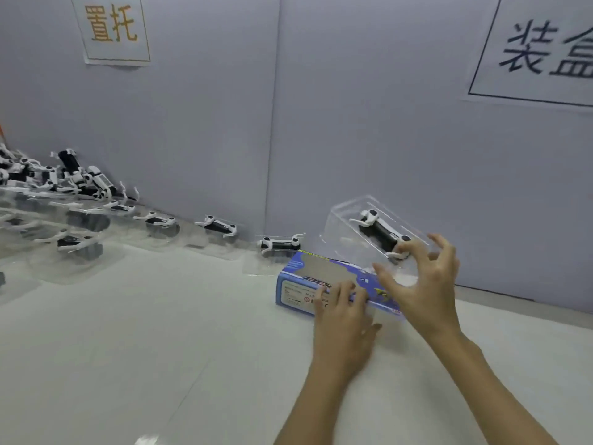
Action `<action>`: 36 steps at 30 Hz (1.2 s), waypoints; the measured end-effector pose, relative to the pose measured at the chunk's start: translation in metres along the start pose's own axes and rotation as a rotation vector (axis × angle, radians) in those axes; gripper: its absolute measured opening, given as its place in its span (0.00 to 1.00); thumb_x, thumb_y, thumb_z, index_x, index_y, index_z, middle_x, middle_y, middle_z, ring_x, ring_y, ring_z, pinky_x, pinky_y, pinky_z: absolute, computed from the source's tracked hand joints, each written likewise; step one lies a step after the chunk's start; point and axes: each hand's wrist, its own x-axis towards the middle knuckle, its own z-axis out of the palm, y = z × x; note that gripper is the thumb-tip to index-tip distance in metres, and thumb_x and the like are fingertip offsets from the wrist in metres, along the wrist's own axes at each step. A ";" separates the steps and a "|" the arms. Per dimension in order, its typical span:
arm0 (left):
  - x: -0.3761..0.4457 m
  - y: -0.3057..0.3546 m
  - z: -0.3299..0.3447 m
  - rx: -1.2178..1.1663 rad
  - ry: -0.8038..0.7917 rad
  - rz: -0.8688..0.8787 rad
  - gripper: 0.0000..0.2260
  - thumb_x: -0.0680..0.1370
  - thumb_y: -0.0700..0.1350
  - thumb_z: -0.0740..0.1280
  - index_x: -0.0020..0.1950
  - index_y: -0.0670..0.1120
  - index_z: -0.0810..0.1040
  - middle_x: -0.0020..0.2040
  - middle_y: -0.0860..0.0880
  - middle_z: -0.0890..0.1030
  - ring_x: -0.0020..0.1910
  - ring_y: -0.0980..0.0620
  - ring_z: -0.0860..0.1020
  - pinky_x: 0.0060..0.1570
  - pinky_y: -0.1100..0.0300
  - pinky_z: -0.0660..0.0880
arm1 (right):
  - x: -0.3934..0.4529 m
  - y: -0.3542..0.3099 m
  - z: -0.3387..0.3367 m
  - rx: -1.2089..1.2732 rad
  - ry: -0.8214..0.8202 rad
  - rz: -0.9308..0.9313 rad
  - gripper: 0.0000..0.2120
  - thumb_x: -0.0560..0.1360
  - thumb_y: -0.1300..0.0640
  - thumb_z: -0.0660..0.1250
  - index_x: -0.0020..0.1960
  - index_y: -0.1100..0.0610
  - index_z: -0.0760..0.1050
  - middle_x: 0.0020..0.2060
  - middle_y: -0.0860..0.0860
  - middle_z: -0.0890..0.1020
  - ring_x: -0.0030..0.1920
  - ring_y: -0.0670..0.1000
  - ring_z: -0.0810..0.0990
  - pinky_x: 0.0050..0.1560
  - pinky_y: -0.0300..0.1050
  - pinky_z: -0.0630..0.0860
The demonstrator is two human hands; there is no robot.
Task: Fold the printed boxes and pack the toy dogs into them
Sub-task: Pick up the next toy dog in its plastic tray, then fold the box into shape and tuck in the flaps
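Note:
A blue printed box (308, 277) lies on the white table, its window side up. My left hand (345, 319) rests on the box's near edge with fingers laid flat over it. My right hand (423, 284) grips a clear plastic tray (349, 226) that is tilted above the box's right end. A black-and-white toy dog (380, 232) sits inside that tray. Whether the tray's lower end is inside the box is hidden by my right hand.
More toy dogs in clear trays line the wall, the nearest one (279, 244) just behind the box, others (218, 225) further left. A heap of loose dogs (64, 178) lies at the far left. Grey wall panels carry paper signs (112, 27).

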 end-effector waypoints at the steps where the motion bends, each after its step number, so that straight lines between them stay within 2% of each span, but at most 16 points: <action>1: 0.001 0.000 0.003 0.000 -0.031 -0.027 0.23 0.68 0.60 0.76 0.56 0.53 0.74 0.59 0.52 0.76 0.62 0.49 0.73 0.68 0.46 0.61 | -0.006 0.019 -0.011 -0.028 0.030 0.062 0.18 0.69 0.49 0.81 0.53 0.46 0.77 0.68 0.58 0.67 0.69 0.56 0.66 0.67 0.47 0.64; 3: 0.003 -0.003 0.000 0.025 0.008 -0.103 0.20 0.66 0.53 0.76 0.54 0.51 0.76 0.56 0.51 0.78 0.60 0.48 0.76 0.67 0.45 0.63 | -0.025 0.051 -0.023 -0.052 0.033 0.204 0.18 0.69 0.51 0.82 0.53 0.48 0.78 0.69 0.59 0.66 0.73 0.60 0.64 0.68 0.47 0.61; 5: 0.006 -0.005 -0.002 0.040 0.053 -0.134 0.19 0.63 0.47 0.74 0.53 0.49 0.78 0.55 0.50 0.79 0.58 0.47 0.79 0.67 0.45 0.63 | -0.047 0.075 -0.029 -0.033 0.001 0.340 0.16 0.69 0.51 0.81 0.52 0.44 0.77 0.68 0.55 0.66 0.75 0.60 0.61 0.69 0.48 0.61; 8: 0.012 -0.009 -0.003 -0.064 0.159 -0.150 0.17 0.63 0.43 0.69 0.52 0.46 0.81 0.53 0.49 0.82 0.56 0.45 0.81 0.67 0.47 0.65 | -0.061 0.091 -0.032 0.026 -0.050 0.457 0.16 0.71 0.51 0.80 0.51 0.42 0.75 0.66 0.51 0.67 0.75 0.60 0.62 0.73 0.57 0.65; 11: 0.012 -0.010 -0.006 -0.197 0.212 -0.187 0.16 0.67 0.41 0.69 0.54 0.45 0.83 0.54 0.50 0.83 0.58 0.46 0.79 0.68 0.46 0.68 | -0.056 0.095 -0.035 0.071 -0.101 0.549 0.15 0.72 0.47 0.78 0.54 0.43 0.75 0.70 0.52 0.66 0.74 0.60 0.65 0.72 0.56 0.66; 13: 0.015 -0.013 -0.009 -0.305 0.261 -0.232 0.14 0.70 0.40 0.71 0.55 0.45 0.83 0.55 0.51 0.83 0.59 0.47 0.77 0.70 0.49 0.67 | -0.052 0.096 -0.037 0.097 -0.081 0.570 0.15 0.73 0.47 0.78 0.55 0.46 0.76 0.69 0.55 0.68 0.68 0.59 0.70 0.69 0.55 0.69; 15: 0.019 -0.017 -0.014 -0.400 0.305 -0.295 0.12 0.74 0.38 0.75 0.56 0.46 0.83 0.55 0.53 0.84 0.60 0.46 0.77 0.70 0.56 0.66 | -0.049 0.099 -0.043 0.191 -0.041 0.584 0.12 0.75 0.51 0.77 0.53 0.51 0.77 0.64 0.58 0.74 0.59 0.57 0.76 0.61 0.51 0.75; 16: 0.022 -0.019 -0.017 -0.440 0.316 -0.322 0.12 0.75 0.38 0.76 0.57 0.46 0.83 0.55 0.53 0.84 0.59 0.47 0.77 0.69 0.55 0.67 | -0.049 0.101 -0.048 0.281 -0.032 0.579 0.10 0.76 0.54 0.77 0.51 0.54 0.77 0.60 0.59 0.78 0.54 0.57 0.79 0.54 0.49 0.78; 18: 0.027 -0.021 -0.023 -0.497 0.337 -0.351 0.10 0.76 0.39 0.76 0.57 0.46 0.84 0.54 0.54 0.83 0.58 0.48 0.77 0.66 0.47 0.70 | -0.048 0.101 -0.058 0.487 -0.073 0.562 0.09 0.75 0.55 0.76 0.48 0.56 0.77 0.48 0.54 0.84 0.42 0.51 0.82 0.42 0.42 0.79; 20: 0.030 -0.023 -0.027 -0.531 0.354 -0.349 0.08 0.79 0.42 0.74 0.58 0.46 0.83 0.55 0.55 0.83 0.58 0.50 0.76 0.64 0.44 0.72 | -0.047 0.100 -0.065 0.576 -0.187 0.543 0.10 0.75 0.52 0.77 0.47 0.54 0.76 0.44 0.51 0.83 0.41 0.50 0.81 0.46 0.46 0.79; 24: 0.031 -0.023 -0.031 -0.566 0.339 -0.356 0.07 0.80 0.42 0.73 0.58 0.44 0.83 0.59 0.52 0.83 0.63 0.48 0.76 0.68 0.40 0.69 | -0.050 0.085 -0.066 0.685 -0.413 0.475 0.20 0.69 0.42 0.76 0.49 0.56 0.76 0.50 0.57 0.81 0.50 0.59 0.83 0.63 0.57 0.80; 27: 0.032 -0.024 -0.034 -0.576 0.345 -0.355 0.07 0.80 0.40 0.72 0.58 0.44 0.84 0.60 0.50 0.83 0.65 0.48 0.76 0.69 0.40 0.69 | -0.051 0.074 -0.069 0.711 -0.518 0.423 0.24 0.70 0.41 0.76 0.52 0.58 0.75 0.55 0.62 0.78 0.58 0.68 0.80 0.67 0.65 0.77; 30: 0.033 -0.025 -0.037 -0.601 0.340 -0.347 0.07 0.80 0.39 0.72 0.58 0.44 0.84 0.60 0.50 0.83 0.65 0.49 0.76 0.67 0.42 0.71 | -0.050 0.067 -0.072 0.717 -0.547 0.420 0.23 0.71 0.41 0.76 0.52 0.57 0.74 0.55 0.64 0.78 0.53 0.63 0.81 0.70 0.73 0.68; 32: 0.033 -0.024 -0.038 -0.615 0.335 -0.337 0.08 0.80 0.37 0.72 0.58 0.44 0.84 0.59 0.51 0.83 0.64 0.49 0.77 0.67 0.41 0.71 | -0.050 0.063 -0.072 0.708 -0.528 0.429 0.22 0.70 0.41 0.75 0.51 0.56 0.74 0.53 0.60 0.81 0.52 0.56 0.82 0.68 0.69 0.71; 34: 0.032 -0.024 -0.039 -0.637 0.324 -0.329 0.11 0.79 0.33 0.71 0.57 0.45 0.84 0.57 0.52 0.84 0.60 0.49 0.78 0.64 0.41 0.72 | -0.051 0.059 -0.068 0.668 -0.468 0.443 0.20 0.70 0.43 0.76 0.51 0.56 0.75 0.54 0.55 0.83 0.53 0.55 0.85 0.60 0.54 0.77; 36: 0.031 -0.021 -0.041 -0.658 0.294 -0.325 0.14 0.78 0.31 0.68 0.57 0.47 0.84 0.55 0.55 0.84 0.57 0.49 0.79 0.62 0.40 0.73 | -0.053 0.058 -0.059 0.632 -0.365 0.454 0.15 0.72 0.50 0.78 0.50 0.56 0.76 0.53 0.51 0.83 0.55 0.54 0.85 0.52 0.38 0.76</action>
